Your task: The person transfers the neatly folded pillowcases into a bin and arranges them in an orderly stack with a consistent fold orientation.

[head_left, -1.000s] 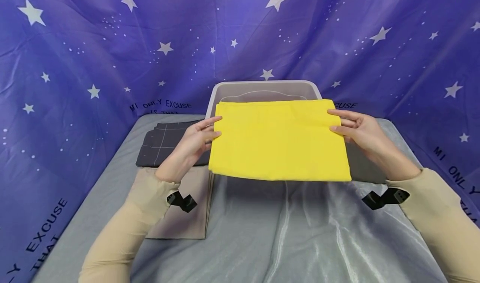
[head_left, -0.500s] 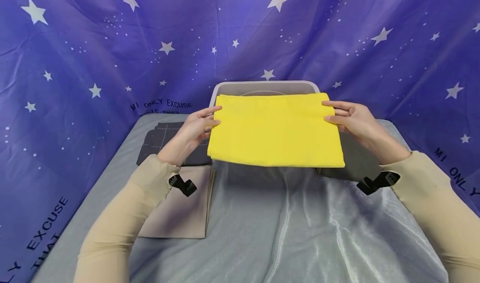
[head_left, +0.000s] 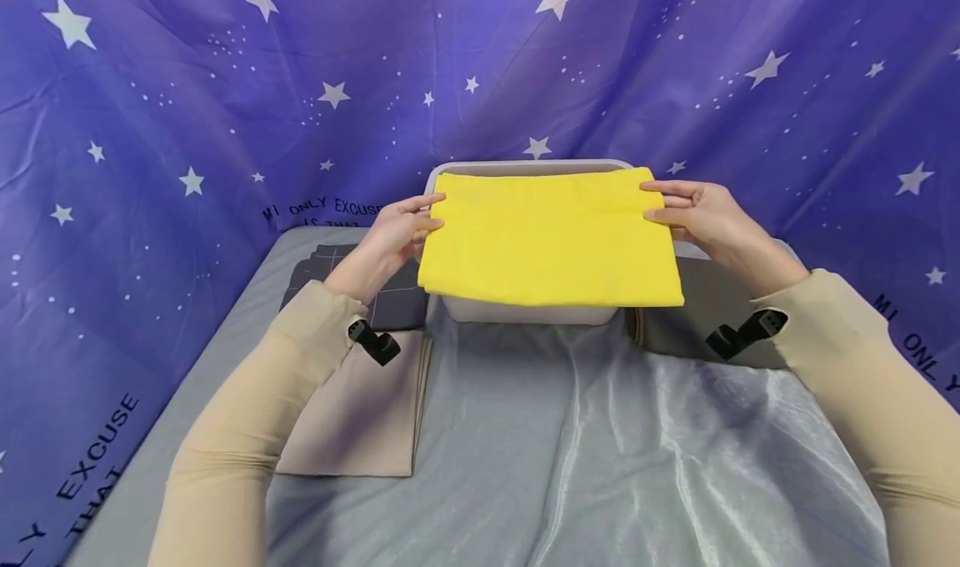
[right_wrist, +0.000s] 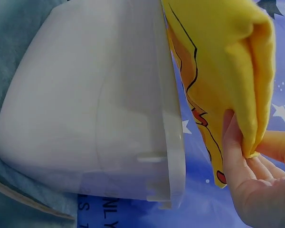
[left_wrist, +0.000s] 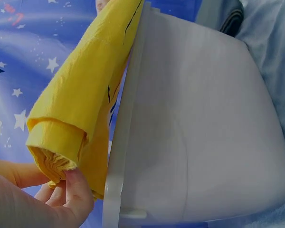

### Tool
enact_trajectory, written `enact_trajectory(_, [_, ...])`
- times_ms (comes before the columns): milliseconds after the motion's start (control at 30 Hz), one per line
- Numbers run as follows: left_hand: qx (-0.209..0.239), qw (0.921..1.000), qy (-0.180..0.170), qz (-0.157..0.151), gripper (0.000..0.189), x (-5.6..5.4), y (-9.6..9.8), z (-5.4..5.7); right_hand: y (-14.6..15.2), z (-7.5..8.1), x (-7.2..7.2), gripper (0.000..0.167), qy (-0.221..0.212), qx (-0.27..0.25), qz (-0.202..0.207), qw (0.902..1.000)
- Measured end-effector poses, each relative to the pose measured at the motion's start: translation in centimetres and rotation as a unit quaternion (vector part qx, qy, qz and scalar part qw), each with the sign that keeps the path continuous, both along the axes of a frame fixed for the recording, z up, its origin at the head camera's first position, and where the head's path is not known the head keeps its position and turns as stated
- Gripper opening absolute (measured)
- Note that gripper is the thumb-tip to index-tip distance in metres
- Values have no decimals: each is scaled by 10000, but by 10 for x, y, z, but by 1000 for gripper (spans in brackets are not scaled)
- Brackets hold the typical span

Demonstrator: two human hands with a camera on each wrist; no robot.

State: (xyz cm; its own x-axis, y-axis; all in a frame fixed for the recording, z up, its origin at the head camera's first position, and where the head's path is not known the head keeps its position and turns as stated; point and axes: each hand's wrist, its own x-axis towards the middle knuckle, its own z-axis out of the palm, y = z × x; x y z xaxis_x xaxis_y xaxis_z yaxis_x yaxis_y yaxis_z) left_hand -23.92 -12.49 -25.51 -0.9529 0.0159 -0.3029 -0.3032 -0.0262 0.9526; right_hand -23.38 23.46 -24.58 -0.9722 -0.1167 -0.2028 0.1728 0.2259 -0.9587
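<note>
A folded yellow cloth (head_left: pixel 547 238) is held level over a whitish plastic bin (head_left: pixel 525 313), covering most of its opening in the head view. My left hand (head_left: pixel 393 235) pinches the cloth's left end; the left wrist view shows thumb and fingers (left_wrist: pixel 78 194) at its layered edge. At the other end, my right hand (head_left: pixel 708 221) pinches it between thumb and fingers. Black lines and red patches are printed on the underside of the cloth (right_wrist: pixel 197 76), seen in the right wrist view. It hangs just above the bin's rim (right_wrist: pixel 175 142).
Left of the bin lies a folded dark cloth (head_left: pixel 401 304) with a pale grid. In front of it is a folded beige cloth (head_left: pixel 360 417). A folded dark olive cloth (head_left: pixel 697 317) lies to the right. A purple star-printed curtain (head_left: pixel 480 42) hangs behind the grey-covered table (head_left: pixel 510 467).
Both hands have carried the yellow cloth away from me, up in the head view, until it covers the bin's opening. The bin's front wall and more of the olive cloth now show below it.
</note>
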Motion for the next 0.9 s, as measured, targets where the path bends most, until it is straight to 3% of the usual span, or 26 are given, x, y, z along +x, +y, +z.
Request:
enact_trajectory(433, [-234, 9995, 68, 204, 43, -18, 5, 7, 0, 9, -17, 70, -63, 201, -67, 9998])
enact_trajectory(900, [-228, 9980, -325, 497, 40, -40, 6, 13, -4, 13, -37, 67, -232, -45, -87, 9997])
